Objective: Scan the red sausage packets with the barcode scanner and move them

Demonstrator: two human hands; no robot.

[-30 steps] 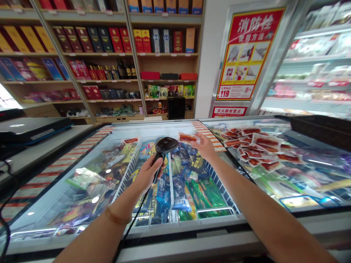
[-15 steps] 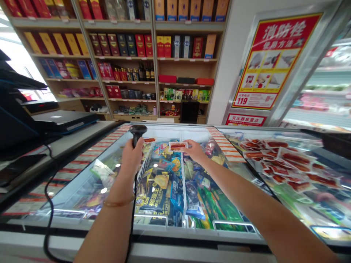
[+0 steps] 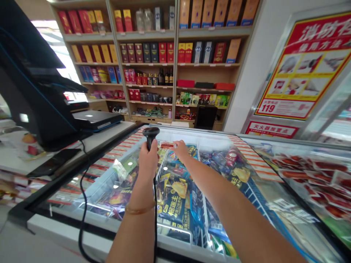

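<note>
My left hand is wrapped round the handle of a black barcode scanner, held upright with its head on top. A black cable hangs down from it along my forearm. Just to the right, my right hand pinches the right end of a small clear-wrapped sausage pack. The reddish-brown sausage shows through the wrapper, and its left end lies close to the scanner. Both hands are above the glass top of a chest freezer, with bagged frozen goods beneath the glass.
Many wrapped sausages lie in a pile on the glass at the right. At the left stand a black checkout terminal and a flat dark device. Shelves of boxes and bottles line the back wall.
My right hand has brought the sausage pack leftward, closer to the scanner. My view has turned left, so more of the checkout terminal shows. My left hand still grips the scanner.
</note>
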